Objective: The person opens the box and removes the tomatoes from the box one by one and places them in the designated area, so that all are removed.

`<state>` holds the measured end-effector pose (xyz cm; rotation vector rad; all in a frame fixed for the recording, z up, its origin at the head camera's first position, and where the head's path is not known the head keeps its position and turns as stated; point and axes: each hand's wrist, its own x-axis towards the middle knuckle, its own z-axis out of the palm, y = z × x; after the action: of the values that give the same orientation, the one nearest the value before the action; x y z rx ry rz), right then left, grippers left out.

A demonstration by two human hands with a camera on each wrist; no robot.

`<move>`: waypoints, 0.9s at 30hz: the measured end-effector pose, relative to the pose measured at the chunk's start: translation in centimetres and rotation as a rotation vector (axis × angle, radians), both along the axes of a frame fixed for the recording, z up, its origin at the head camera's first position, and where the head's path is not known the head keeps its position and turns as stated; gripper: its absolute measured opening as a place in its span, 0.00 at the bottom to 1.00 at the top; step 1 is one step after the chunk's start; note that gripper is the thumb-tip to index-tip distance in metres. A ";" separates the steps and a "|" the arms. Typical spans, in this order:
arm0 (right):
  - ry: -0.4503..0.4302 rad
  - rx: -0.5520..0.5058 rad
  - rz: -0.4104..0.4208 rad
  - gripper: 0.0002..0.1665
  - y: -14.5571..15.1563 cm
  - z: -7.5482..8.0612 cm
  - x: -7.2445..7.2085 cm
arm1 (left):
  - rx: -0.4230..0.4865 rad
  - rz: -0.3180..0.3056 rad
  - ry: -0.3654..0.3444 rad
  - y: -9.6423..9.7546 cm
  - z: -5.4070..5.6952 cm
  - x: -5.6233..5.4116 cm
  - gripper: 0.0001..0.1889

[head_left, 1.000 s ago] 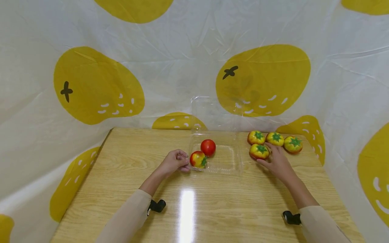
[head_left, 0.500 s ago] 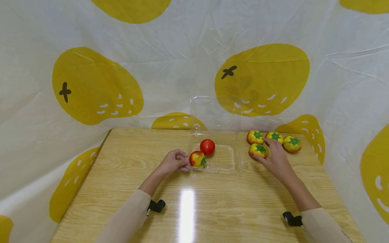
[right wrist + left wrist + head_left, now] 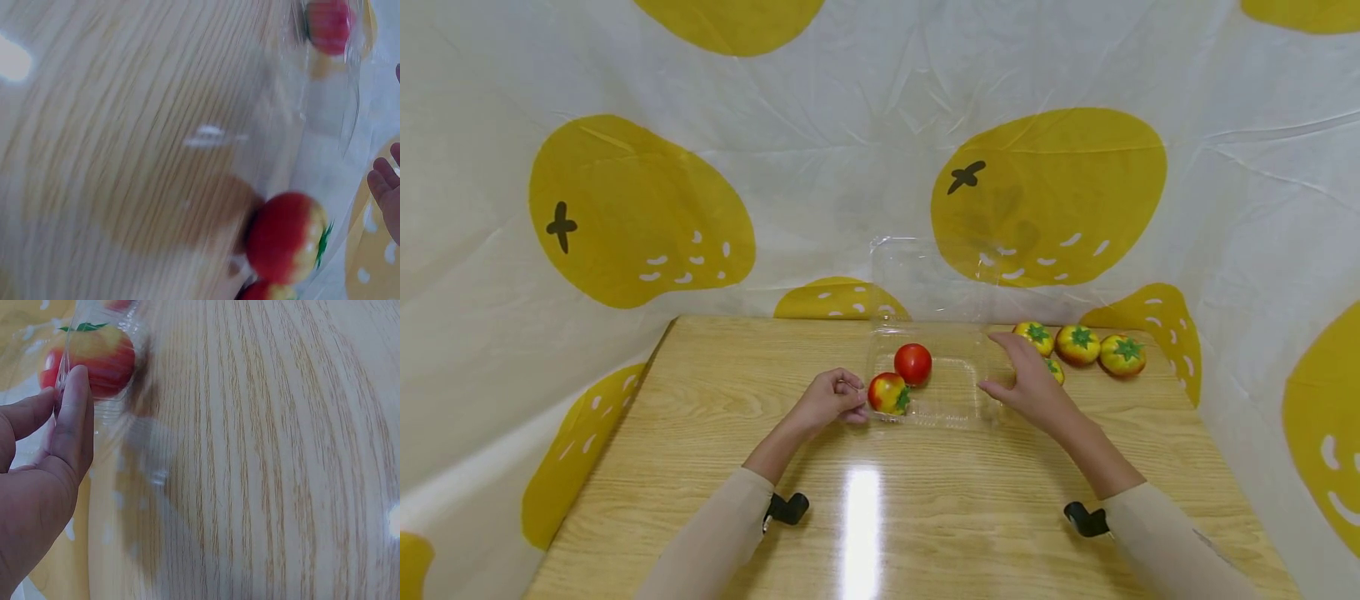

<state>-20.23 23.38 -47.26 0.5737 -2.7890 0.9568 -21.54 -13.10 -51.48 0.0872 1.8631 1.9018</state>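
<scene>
A clear plastic clamshell box [image 3: 951, 392] lies at the middle of the table with its lid [image 3: 925, 275] raised at the back. Inside it are a red ball-shaped fruit [image 3: 913, 363] and a red-and-yellow tomato [image 3: 887, 393] with a green leafy top. My left hand [image 3: 831, 398] pinches the box's left rim between thumb and fingers; the same tomato [image 3: 103, 359] shows through the plastic in the left wrist view. Beside the box's right edge is my right hand [image 3: 1037, 387], thumb and fingers spread apart with nothing between them.
Several more red-and-yellow tomatoes [image 3: 1078, 344] sit at the back right of the wooden table [image 3: 970, 517]; my right hand partly hides one. A white cloth [image 3: 820, 183] with yellow fruit prints hangs behind and along the sides.
My right hand has left the tomatoes on the right and moved leftward to the box's right edge, carrying nothing. The left hand has stayed at the left rim.
</scene>
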 end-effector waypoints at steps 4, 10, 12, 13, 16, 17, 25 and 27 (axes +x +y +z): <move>-0.022 0.023 0.050 0.49 -1.6 0.0 -0.4 | 0.011 0.003 -0.005 0.0 0.0 0.0 0.12; -0.034 0.037 0.124 0.49 -3.9 -0.3 -0.9 | 0.022 -0.006 -0.004 0.1 0.2 0.1 0.12; -0.039 0.044 0.148 0.48 -4.5 -0.5 -1.0 | 0.022 -0.007 -0.002 0.1 0.3 0.2 0.13; -0.040 0.043 0.161 0.48 -4.8 -0.5 -1.0 | 0.022 -0.007 -0.003 0.1 0.3 0.2 0.13; -0.035 0.053 0.184 0.48 -5.5 -0.5 -1.2 | 0.018 -0.008 -0.002 0.0 0.3 0.2 0.13; -0.034 0.063 0.188 0.48 -5.8 -0.6 -1.3 | 0.017 -0.008 0.001 0.0 0.3 0.1 0.13; -0.039 0.121 0.196 0.50 -7.4 -0.6 -2.7 | 0.006 -0.005 0.000 0.1 0.3 0.1 0.13; -0.052 0.127 0.196 0.50 -7.8 -0.6 -3.1 | 0.005 -0.003 -0.003 0.1 0.2 0.1 0.12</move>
<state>-23.30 15.55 -47.88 0.8668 -2.8968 0.8430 -21.45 -12.98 -51.27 0.0883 1.8559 1.9035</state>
